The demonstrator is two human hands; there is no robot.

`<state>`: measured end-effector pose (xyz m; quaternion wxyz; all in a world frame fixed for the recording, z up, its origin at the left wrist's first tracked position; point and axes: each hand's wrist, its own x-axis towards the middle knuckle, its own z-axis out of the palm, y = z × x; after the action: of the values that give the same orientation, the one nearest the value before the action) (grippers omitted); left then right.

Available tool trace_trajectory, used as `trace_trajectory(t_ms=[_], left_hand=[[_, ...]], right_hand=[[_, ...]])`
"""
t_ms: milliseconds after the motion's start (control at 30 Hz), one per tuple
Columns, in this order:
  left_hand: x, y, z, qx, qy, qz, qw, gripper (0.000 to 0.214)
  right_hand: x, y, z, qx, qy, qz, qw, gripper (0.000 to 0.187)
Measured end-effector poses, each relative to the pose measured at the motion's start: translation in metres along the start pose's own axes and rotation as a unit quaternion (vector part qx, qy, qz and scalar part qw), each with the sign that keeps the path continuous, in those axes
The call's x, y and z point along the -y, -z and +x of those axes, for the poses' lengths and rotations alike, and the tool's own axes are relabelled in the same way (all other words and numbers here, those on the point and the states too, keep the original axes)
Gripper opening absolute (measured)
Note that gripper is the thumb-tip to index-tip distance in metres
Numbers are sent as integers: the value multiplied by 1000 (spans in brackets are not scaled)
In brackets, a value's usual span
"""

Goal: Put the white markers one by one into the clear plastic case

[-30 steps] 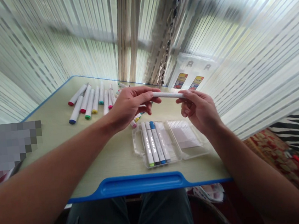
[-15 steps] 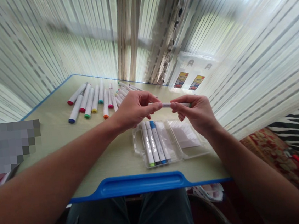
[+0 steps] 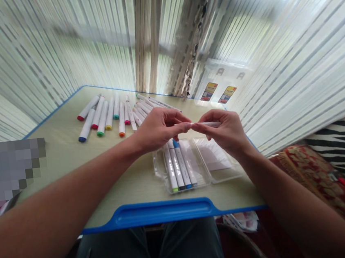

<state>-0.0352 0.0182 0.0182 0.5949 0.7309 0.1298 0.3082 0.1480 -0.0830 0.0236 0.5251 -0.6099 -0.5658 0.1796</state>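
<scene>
Across the left of the surface [image 3: 135, 184] lie the loose markers [image 3: 108, 117], and to their right an open clear case [image 3: 200, 168] holds four pens [image 3: 181, 165] side by side in its left half. Above the case's far edge, the left hand [image 3: 161, 126] has thumb and fingers pinched at one end of a white marker [image 3: 211, 124], while the right hand [image 3: 226, 129], fingers curled, pinches it along the rest, the fingertips of both almost meeting.
</scene>
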Motion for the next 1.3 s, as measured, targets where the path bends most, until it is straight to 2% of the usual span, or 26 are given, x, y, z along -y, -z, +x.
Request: trace_trajectory(t_ms=[133,233,467,667,867,1300], left_hand=[[0,0,3,-55,4,9,998,9],[1,1,6,-93,13,-4,996,13],[2,4,7,-118,40,-71,990,22],[3,5,7,-96,3,-116,989,29],[-1,3,5,-73,13,-130,989,28],[3,6,4,-61,17,14,998,15]], right_hand=[[-4,1,2,19,-5,96,995,29],[-4,2,4,27,-25,163,986,24],[2,3,4,50,-69,248,965,26],[-2,4,7,15,-73,237,969,25],[-4,6,9,-13,-81,237,968,23],[-1,2,6,-8,-71,194,978,25]])
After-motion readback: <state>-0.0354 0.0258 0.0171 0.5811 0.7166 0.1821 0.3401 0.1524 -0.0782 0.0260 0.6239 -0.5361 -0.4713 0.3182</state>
